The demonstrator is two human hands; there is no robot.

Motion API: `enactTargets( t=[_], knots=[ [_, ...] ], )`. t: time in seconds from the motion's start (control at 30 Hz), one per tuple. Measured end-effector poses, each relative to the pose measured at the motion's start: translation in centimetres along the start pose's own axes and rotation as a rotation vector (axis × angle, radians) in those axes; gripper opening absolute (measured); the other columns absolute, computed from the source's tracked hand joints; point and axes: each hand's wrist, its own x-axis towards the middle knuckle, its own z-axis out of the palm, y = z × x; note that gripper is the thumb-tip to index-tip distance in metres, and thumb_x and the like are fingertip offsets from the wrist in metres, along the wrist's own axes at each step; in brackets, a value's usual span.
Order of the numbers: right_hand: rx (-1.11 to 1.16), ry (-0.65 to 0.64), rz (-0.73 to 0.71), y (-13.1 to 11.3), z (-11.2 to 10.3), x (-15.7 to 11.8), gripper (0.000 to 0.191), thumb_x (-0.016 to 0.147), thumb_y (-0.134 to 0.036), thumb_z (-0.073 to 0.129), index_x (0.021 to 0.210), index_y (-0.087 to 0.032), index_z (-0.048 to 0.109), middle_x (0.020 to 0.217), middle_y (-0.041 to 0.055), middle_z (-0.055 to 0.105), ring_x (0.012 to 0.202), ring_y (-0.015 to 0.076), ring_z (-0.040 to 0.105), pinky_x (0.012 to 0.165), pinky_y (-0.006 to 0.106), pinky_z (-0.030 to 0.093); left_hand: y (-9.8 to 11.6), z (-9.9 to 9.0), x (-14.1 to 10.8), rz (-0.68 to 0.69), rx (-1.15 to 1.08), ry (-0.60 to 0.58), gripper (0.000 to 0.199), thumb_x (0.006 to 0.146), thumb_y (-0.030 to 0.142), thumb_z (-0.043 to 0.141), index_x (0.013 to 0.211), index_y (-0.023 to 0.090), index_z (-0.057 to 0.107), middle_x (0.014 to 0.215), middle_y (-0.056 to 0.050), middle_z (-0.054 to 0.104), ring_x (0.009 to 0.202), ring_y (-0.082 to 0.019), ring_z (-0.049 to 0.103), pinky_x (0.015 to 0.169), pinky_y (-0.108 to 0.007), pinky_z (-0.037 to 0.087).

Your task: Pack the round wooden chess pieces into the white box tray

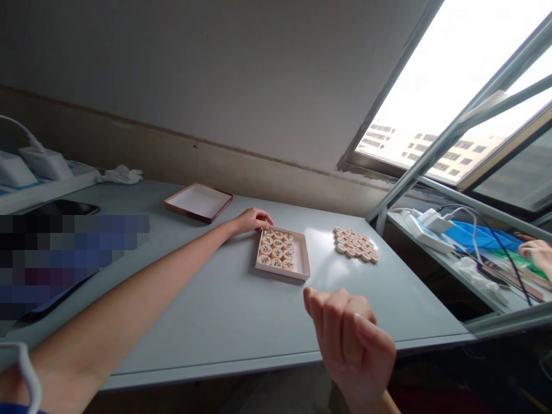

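Note:
An open shallow box (303, 253) sits on the grey table, with round wooden pieces (277, 252) bearing black characters laid in rows in its left part. The right part of the box shows its bare bottom. My left hand (252, 220) rests at the box's back left corner, its fingers bent over the edge. Near the table's front edge my right hand (351, 339) is raised with its fingers curled in; whatever may be inside is hidden. Farther right, a cluster of round pieces with reddish characters (355, 244) lies flat on the table.
The box lid (199, 201) lies open side up at the back left. Power strips with white plugs (45, 163) and a phone (71, 207) are at the far left. A metal frame (414, 172) stands at the right; another person's hand (536, 253) is beyond it.

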Motion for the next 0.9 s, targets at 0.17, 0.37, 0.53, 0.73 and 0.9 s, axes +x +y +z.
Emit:
enactTargets(
  t=[0.17,0.37,0.53,0.73,0.9],
  knots=[
    [0.000,-0.008,0.021,0.2,0.3,-0.4,0.054,0.086,-0.024,0.027,0.033,-0.017,0.025,0.026,-0.0043,0.026,0.031,0.0080,0.024,0.047,0.029,0.025,0.4,0.0,-0.2,-0.013,-0.001,0.004,0.025,0.062,0.023,0.049,0.079,0.011,0.063,0.066,-0.001,0.060,0.065,-0.014,0.052,0.060,-0.022,0.038],
    [0.013,-0.022,0.052,0.2,0.5,-0.6,0.055,0.087,-0.026,0.022,0.033,-0.017,0.026,0.026,-0.0031,0.027,0.032,0.0080,0.025,0.047,0.028,0.026,0.6,0.0,-0.3,-0.018,0.002,0.013,0.025,0.061,0.024,0.050,0.078,0.012,0.064,0.069,-0.002,0.062,0.067,-0.015,0.053,0.062,-0.023,0.040],
    [-0.011,-0.047,0.077,0.1,0.7,-0.6,0.050,0.085,-0.031,0.021,0.038,-0.017,0.032,0.029,-0.0030,0.030,0.033,0.0073,0.028,0.048,0.027,0.028,0.7,0.0,-0.3,-0.015,0.003,0.015,0.024,0.061,0.024,0.050,0.077,0.011,0.064,0.070,-0.003,0.062,0.067,-0.015,0.053,0.062,-0.023,0.040],
    [-0.133,-0.182,0.098,0.0,-0.1,-1.1,0.040,0.083,-0.031,0.029,0.048,-0.019,0.046,0.036,-0.0026,0.044,0.036,0.0079,0.035,0.050,0.027,0.031,0.4,0.0,-0.2,-0.004,0.005,0.009,0.025,0.063,0.025,0.050,0.078,0.012,0.064,0.071,-0.003,0.062,0.069,-0.015,0.053,0.063,-0.024,0.040],
    [-0.250,-0.390,0.088,-0.5,-0.8,-1.5,0.042,0.084,-0.031,0.026,0.055,-0.021,0.055,0.043,-0.0035,0.055,0.041,0.0081,0.045,0.056,0.026,0.036,0.2,0.0,-0.1,0.000,0.025,0.006,0.025,0.063,0.025,0.050,0.080,0.012,0.064,0.074,-0.003,0.063,0.072,-0.016,0.054,0.065,-0.024,0.040]
  ],
)
